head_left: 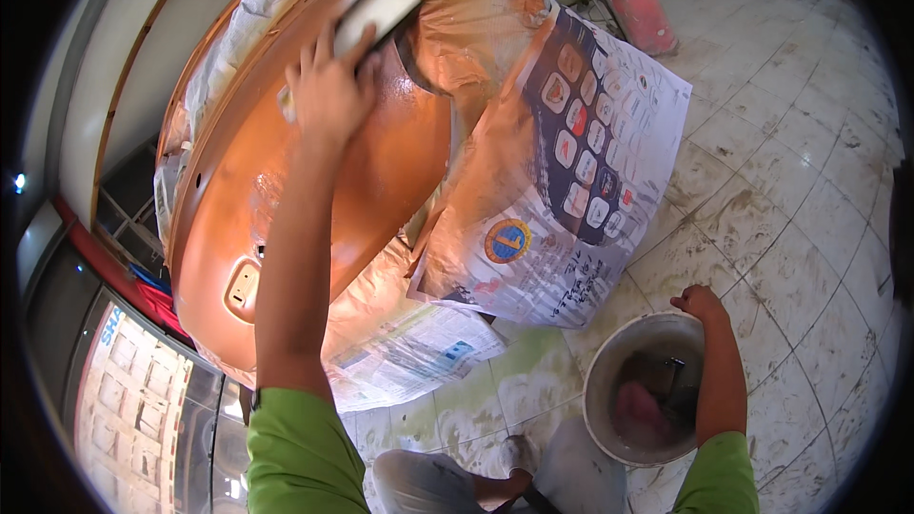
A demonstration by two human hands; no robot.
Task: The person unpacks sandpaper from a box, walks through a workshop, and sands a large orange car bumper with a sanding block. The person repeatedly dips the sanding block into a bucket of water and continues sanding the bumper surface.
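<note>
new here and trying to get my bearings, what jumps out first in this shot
The big glossy orange-copper panel fills the upper left, masked with newspaper on its right. The left hand presses a pale flat block against its top edge. Lower right, the right hand rests on the rim of a white bucket on the tiled floor.

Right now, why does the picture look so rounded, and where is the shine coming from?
Head view: the fisheye lens bends the floor tiles into curves and leaves dark corners. Glare sits on the wet copper-coloured panel beside the left hand, which presses a sanding block to it. The right hand by the white bucket is evenly lit and sharp.
</note>
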